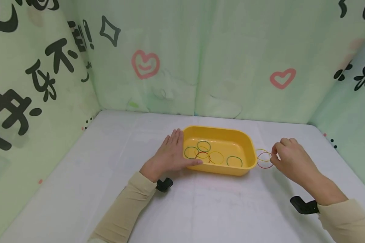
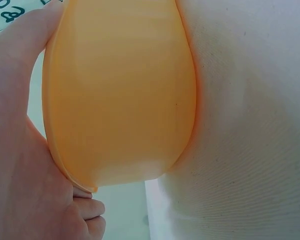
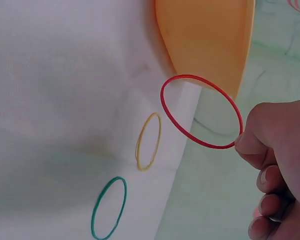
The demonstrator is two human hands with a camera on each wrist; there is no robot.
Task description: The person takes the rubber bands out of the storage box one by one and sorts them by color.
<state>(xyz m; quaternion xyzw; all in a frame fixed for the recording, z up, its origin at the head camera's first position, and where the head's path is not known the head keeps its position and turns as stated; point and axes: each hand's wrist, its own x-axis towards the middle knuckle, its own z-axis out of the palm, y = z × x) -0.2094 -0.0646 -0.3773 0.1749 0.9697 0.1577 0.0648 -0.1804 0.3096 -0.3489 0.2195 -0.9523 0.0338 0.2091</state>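
Observation:
My right hand (image 1: 292, 162) pinches a red rubber band (image 3: 220, 147) between thumb and index finger, its other fingers curled. The band hangs in the air to the right of a yellow plastic tray (image 1: 216, 170). Below it on the white tabletop lie a yellow rubber band (image 3: 138, 152) and, in the right wrist view, a green rubber band (image 3: 125, 192). My left hand (image 1: 170, 157) rests on the tray's left front corner, fingers straight along the left end and thumb across the front rim. Inside the tray lie several green, yellow and red bands, some overlapping.
The white tabletop (image 1: 194, 209) extends around the tray. Pale green curtains (image 1: 243, 67) with hearts and black characters enclose the back and both sides. A black wrist mount (image 1: 304, 205) sits below the right hand, another (image 1: 165, 185) by the left wrist.

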